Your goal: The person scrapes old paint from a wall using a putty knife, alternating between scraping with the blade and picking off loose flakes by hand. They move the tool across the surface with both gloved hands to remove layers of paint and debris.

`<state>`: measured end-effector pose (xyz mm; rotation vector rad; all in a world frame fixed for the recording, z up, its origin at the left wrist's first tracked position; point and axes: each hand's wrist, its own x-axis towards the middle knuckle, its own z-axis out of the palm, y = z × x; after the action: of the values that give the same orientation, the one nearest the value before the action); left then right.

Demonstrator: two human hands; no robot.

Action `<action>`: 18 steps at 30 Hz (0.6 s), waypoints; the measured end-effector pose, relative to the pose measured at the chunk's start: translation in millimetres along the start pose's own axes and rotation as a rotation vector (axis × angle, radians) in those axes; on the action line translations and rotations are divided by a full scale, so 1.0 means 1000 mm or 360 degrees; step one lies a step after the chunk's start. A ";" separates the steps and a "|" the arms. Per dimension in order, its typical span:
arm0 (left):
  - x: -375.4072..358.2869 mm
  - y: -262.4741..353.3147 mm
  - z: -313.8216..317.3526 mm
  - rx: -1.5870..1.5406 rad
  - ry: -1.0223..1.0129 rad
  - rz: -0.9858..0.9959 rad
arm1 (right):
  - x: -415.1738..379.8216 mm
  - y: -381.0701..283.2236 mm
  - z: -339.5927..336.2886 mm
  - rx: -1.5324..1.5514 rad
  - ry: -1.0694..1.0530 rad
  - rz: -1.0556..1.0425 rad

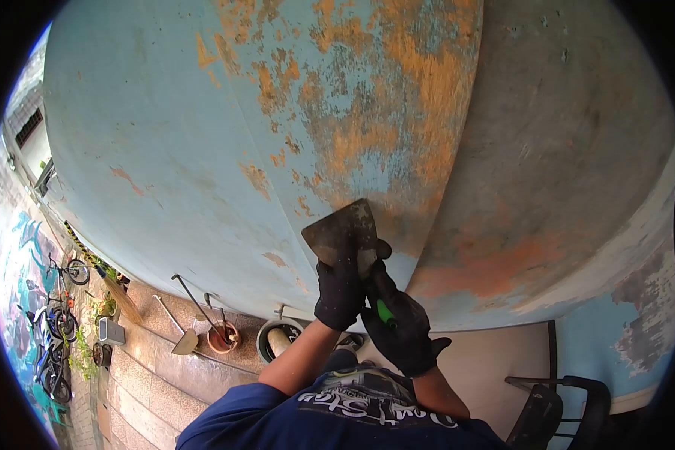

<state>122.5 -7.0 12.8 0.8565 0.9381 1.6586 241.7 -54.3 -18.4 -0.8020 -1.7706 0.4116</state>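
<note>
A wide-bladed scraper [346, 229] lies against the peeling blue wall [255, 187], its blade pointing up and spotted with pale residue. My right hand [403, 330], in a black glove, is closed around the handle, whose green end shows at the palm. My left hand [340, 294], gloved the same way, grips the scraper near the base of the blade; its fingertips are partly hidden. Just above the blade, the blue paint has come away in patches of orange and grey.
Bare grey wall [555, 135] continues on the right, beside a black chair [555, 412]. Below left stand a terracotta pot [223, 337], a long-handled dustpan [185, 343] and a dark bucket [266, 346] near steps [154, 379]. Bicycles [51, 337] are farther left.
</note>
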 end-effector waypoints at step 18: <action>0.006 0.001 -0.012 0.0445 -0.0062 0.0210 | 0.001 -0.001 0.007 0.0003 0.0000 0.0073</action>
<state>110.4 -3.8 8.9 1.1563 1.1239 1.6378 234.6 -53.6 -19.4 -0.8428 -1.7540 0.4438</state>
